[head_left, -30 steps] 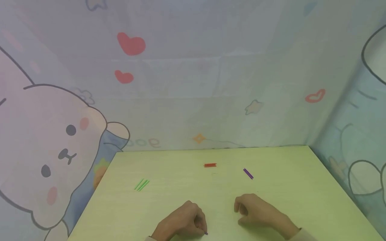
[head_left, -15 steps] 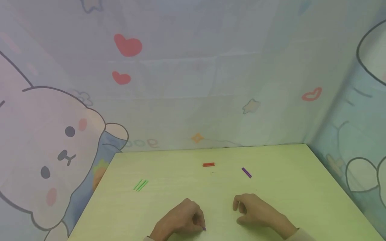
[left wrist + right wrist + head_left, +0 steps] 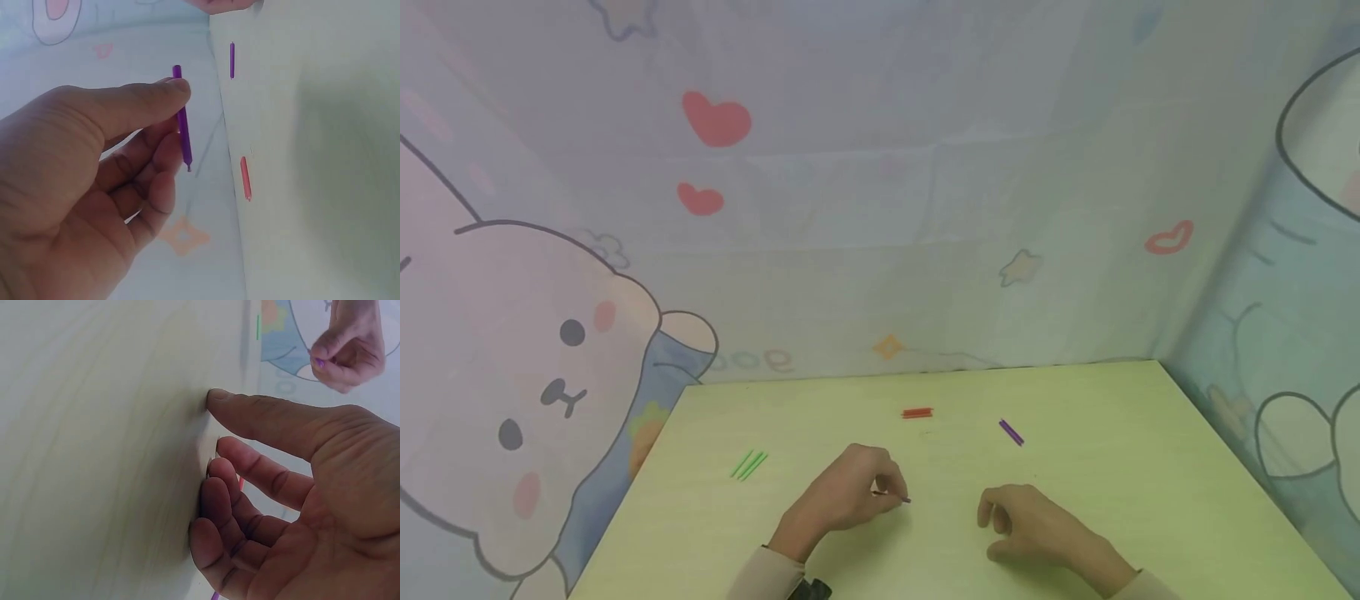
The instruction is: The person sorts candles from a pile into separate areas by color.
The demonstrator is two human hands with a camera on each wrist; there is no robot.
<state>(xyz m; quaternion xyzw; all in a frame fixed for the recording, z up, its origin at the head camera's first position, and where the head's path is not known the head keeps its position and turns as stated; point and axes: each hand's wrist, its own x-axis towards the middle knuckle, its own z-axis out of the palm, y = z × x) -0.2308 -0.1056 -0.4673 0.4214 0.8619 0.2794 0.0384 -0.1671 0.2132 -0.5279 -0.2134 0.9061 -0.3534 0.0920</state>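
My left hand (image 3: 853, 492) is raised over the front middle of the table, pinching a thin purple stick (image 3: 184, 128) between thumb and fingers. The left wrist view shows this stick nearly upright, with a narrow nub at its lower end. To the right, my right hand (image 3: 1037, 529) rests on the tabletop, fingers loosely bent and nothing between them. Its fingertips (image 3: 206, 540) meet the surface in the right wrist view. Beyond the hands lie a pair of purple sticks (image 3: 1011, 432) and some red sticks (image 3: 917, 413) side by side.
Several green sticks (image 3: 754, 467) lie slanted on the left part of the pale yellow-green table (image 3: 1090, 417). A printed cloth (image 3: 850, 208) with hearts and a bear hangs behind the table's back edge and along both sides.
My left hand has lifted and moved away from the front edge, carrying the purple stick with it. The right hand has stayed in place; the view has shifted slightly.
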